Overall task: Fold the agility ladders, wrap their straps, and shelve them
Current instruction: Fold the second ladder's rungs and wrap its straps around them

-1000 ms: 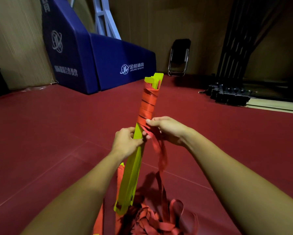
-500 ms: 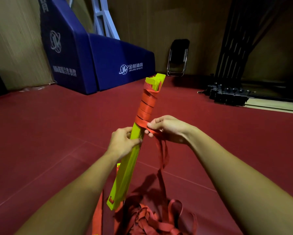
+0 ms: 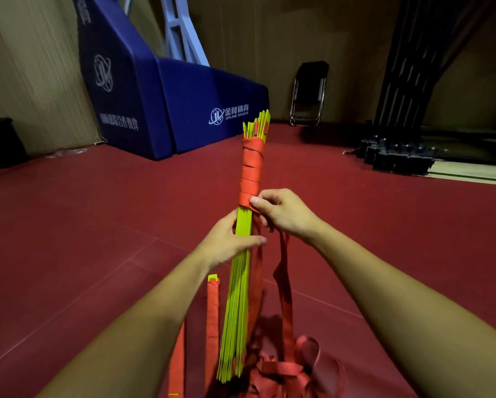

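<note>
A stacked bundle of yellow-green ladder rungs stands nearly upright in front of me. Orange-red strap is wound in several turns round its upper part. My left hand grips the bundle just under the wound section, thumb across the front. My right hand pinches the strap at the lowest turn, thumb pressed on it. Loose strap hangs from that hand to a tangled heap on the floor. A second bundle fully wrapped in strap lies on the floor under my left forearm.
The dark red floor spreads all around. A blue padded base stands at the back left wall. A folded black chair leans on the far wall. Black folded equipment sits at the back right.
The bundle has turned from leaning right to nearly upright, its edges now facing me. My right hand has brought the strap round the front and now pins it with the thumb.
</note>
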Action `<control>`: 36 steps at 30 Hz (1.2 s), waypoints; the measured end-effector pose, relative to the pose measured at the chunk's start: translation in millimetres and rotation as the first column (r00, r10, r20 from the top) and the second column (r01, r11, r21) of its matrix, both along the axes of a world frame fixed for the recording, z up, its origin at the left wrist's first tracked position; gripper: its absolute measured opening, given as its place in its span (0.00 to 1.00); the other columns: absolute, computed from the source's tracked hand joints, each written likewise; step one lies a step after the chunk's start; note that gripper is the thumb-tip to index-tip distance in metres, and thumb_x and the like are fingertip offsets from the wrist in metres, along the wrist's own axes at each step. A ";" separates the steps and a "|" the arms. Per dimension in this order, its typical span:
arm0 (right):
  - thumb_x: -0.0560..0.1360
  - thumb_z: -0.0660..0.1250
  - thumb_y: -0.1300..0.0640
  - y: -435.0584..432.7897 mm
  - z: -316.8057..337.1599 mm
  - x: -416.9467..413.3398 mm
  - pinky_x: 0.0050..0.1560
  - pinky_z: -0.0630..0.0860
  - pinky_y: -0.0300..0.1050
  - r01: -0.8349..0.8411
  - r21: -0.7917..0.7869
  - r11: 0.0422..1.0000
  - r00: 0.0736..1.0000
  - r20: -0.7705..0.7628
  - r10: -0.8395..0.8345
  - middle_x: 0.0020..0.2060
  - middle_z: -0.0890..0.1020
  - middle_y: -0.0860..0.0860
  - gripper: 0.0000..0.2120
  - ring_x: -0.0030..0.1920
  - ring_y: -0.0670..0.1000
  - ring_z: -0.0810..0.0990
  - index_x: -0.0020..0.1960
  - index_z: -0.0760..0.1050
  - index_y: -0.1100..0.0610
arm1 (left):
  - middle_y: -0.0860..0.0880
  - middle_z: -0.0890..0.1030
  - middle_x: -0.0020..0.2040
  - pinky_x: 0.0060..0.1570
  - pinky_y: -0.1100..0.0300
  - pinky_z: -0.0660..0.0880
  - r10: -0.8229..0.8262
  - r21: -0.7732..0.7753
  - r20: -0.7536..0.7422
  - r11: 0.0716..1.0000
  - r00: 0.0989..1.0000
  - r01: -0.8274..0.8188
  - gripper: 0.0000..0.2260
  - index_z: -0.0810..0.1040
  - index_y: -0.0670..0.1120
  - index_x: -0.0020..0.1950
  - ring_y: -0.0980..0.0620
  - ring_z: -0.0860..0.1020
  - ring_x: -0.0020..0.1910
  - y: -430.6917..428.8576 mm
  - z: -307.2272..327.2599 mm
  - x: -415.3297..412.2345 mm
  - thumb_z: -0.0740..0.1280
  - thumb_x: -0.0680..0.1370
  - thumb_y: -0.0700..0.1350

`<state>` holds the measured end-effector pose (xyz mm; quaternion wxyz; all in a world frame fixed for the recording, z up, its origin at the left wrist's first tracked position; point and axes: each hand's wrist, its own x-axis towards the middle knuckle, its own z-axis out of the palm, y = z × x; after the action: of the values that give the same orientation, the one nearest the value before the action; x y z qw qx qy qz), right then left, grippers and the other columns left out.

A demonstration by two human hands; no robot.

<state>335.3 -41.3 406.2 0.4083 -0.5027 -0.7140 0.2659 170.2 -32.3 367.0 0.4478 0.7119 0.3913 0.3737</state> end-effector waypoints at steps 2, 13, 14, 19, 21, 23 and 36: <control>0.81 0.64 0.52 -1.5 2.9 -2.2 0.28 0.68 0.38 0.006 0.003 1.000 1.000 0.003 -0.006 0.23 0.76 0.47 0.19 0.23 0.47 0.73 0.31 0.72 0.53 | 0.52 0.83 0.41 0.44 0.60 0.77 0.077 0.028 -0.018 0.997 0.997 -0.076 0.12 0.81 0.45 0.51 0.58 0.79 0.38 0.1 -0.9 3.9 0.72 0.73 0.31; 0.80 0.67 0.60 -2.9 1.4 13.8 0.29 0.70 0.33 -0.054 -0.248 0.967 0.981 -0.194 0.005 0.30 0.77 0.53 0.04 0.25 0.43 0.72 0.49 0.73 0.60 | 0.47 0.83 0.40 0.39 0.63 0.77 0.147 -0.205 0.135 0.972 0.980 -0.118 0.13 0.84 0.39 0.54 0.54 0.80 0.37 3.6 0.1 -4.8 0.74 0.71 0.30; 0.80 0.67 0.58 -3.3 -0.5 13.4 0.29 0.69 0.34 -0.065 -0.255 0.965 0.978 -0.206 0.011 0.29 0.76 0.51 0.05 0.25 0.43 0.71 0.49 0.74 0.59 | 0.47 0.83 0.40 0.39 0.63 0.77 0.128 -0.220 0.146 0.971 0.981 -0.094 0.13 0.84 0.40 0.54 0.54 0.80 0.36 3.1 1.4 -4.8 0.73 0.71 0.30; 0.81 0.65 0.59 -7.9 1.4 8.3 0.29 0.65 0.34 -0.191 -0.259 0.947 0.941 -0.322 0.102 0.28 0.70 0.49 0.06 0.28 0.44 0.67 0.45 0.75 0.58 | 0.48 0.82 0.41 0.37 0.67 0.76 0.094 -0.240 0.143 0.969 0.985 -0.058 0.11 0.83 0.41 0.52 0.54 0.79 0.40 3.3 4.6 -6.5 0.70 0.73 0.30; 0.81 0.64 0.60 -7.7 3.6 2.5 0.28 0.65 0.34 -0.169 -0.227 0.959 0.944 -0.317 0.092 0.27 0.70 0.50 0.09 0.27 0.44 0.66 0.42 0.75 0.59 | 0.44 0.83 0.47 0.42 0.64 0.77 0.074 -0.230 0.153 0.972 0.985 -0.038 0.14 0.81 0.40 0.56 0.51 0.80 0.45 4.5 6.1 -5.9 0.72 0.71 0.33; 0.82 0.63 0.60 -5.9 3.8 -4.5 0.27 0.64 0.34 -0.121 -0.206 0.971 0.954 -0.293 0.056 0.26 0.71 0.50 0.13 0.25 0.44 0.66 0.38 0.74 0.57 | 0.47 0.85 0.49 0.47 0.61 0.77 0.049 -0.160 0.098 0.987 0.994 -0.033 0.20 0.79 0.44 0.58 0.53 0.80 0.46 5.3 2.7 -3.0 0.76 0.67 0.39; 0.80 0.66 0.53 -3.5 6.5 -4.7 0.22 0.66 0.35 0.148 -0.166 0.975 0.966 -0.188 -0.179 0.28 0.79 0.53 0.11 0.20 0.45 0.73 0.46 0.69 0.59 | 0.51 0.86 0.44 0.48 0.51 0.81 0.388 0.106 -0.195 0.922 0.901 -0.373 0.19 0.78 0.48 0.50 0.53 0.84 0.44 3.6 -7.8 3.2 0.81 0.64 0.44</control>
<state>330.6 -44.8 412.7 0.4603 -0.5597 -0.6027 0.3341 173.4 -28.7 359.3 0.2981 0.6719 0.5558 0.3884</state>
